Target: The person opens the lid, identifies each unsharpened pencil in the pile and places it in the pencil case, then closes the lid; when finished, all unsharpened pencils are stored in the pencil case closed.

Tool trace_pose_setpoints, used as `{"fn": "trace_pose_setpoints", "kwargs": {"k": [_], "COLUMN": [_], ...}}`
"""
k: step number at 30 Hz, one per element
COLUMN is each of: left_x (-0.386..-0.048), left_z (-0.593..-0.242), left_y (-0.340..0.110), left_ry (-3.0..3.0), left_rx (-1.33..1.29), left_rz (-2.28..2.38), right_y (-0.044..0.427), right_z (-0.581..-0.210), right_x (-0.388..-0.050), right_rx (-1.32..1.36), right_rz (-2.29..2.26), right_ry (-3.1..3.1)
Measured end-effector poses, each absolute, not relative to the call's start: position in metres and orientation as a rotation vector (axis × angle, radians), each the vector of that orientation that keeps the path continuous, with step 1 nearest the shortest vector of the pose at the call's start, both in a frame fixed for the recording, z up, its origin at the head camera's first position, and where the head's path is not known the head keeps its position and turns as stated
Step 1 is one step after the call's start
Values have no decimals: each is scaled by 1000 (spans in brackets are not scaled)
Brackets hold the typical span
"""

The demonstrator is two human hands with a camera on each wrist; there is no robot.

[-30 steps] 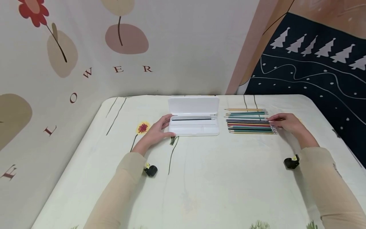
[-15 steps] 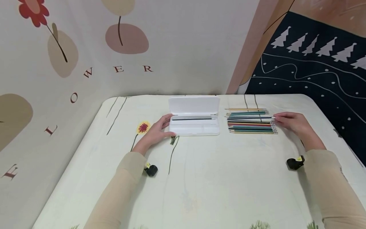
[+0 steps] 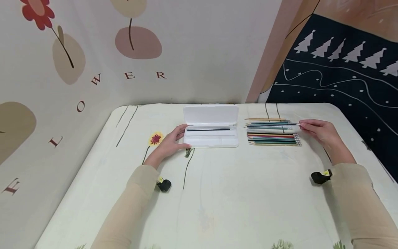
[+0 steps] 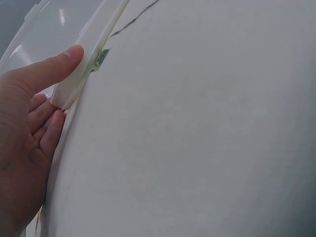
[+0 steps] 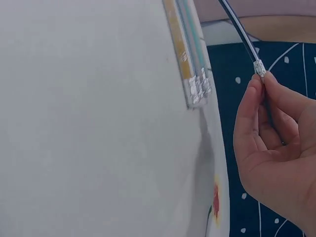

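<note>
An open white pencil case (image 3: 211,141) lies on the table with one dark pencil (image 3: 209,129) in its back compartment. My left hand (image 3: 169,143) grips the case's left end; in the left wrist view the thumb of that hand (image 4: 29,113) presses over the case edge (image 4: 74,81). Right of the case lie several pencils (image 3: 273,139) side by side, with teal and yellow ones (image 3: 267,119) behind them. My right hand (image 3: 320,133) pinches a dark striped pencil (image 3: 280,125) by its eraser end. In the right wrist view, that pencil (image 5: 240,32) slants up from the fingertips of the hand (image 5: 276,133).
The case's raised lid (image 3: 210,115) stands at its back edge. A patterned cloth wall (image 3: 199,69) rises behind the table (image 3: 236,193), and a dark cloth with white trees (image 3: 335,79) hangs at the right.
My right hand has drawn one dark pencil away from the front group and moved it back and slightly right, over the teal pencils. My left hand has stayed on the case.
</note>
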State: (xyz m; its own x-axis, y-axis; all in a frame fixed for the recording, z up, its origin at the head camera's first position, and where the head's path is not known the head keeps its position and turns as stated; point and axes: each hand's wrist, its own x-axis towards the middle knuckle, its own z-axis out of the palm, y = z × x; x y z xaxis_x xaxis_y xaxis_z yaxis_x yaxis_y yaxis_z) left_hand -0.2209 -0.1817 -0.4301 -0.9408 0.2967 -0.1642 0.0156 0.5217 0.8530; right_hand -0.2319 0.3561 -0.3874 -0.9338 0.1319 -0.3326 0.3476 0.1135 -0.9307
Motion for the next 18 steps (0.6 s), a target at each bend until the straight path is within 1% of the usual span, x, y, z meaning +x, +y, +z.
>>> {"fn": "trace_pose_setpoints", "kwargs": {"k": [7,14,18], "left_x": [-220,-221,-221], "left_z": [-429,-430,-430], "left_y": [-181,-182,-182], "left_ry": [2472,2477,2475], "left_rx": [252,266,269], "left_rz": [1389,1386,1389], "right_y": [348,336,329], "right_z": [-378,-371,-371], "right_x": [-230,-231,-234], "right_rx": [434,309,285], "right_rz": [-2089,-2151,-2166], "right_ry": [2067,2021,2012]}}
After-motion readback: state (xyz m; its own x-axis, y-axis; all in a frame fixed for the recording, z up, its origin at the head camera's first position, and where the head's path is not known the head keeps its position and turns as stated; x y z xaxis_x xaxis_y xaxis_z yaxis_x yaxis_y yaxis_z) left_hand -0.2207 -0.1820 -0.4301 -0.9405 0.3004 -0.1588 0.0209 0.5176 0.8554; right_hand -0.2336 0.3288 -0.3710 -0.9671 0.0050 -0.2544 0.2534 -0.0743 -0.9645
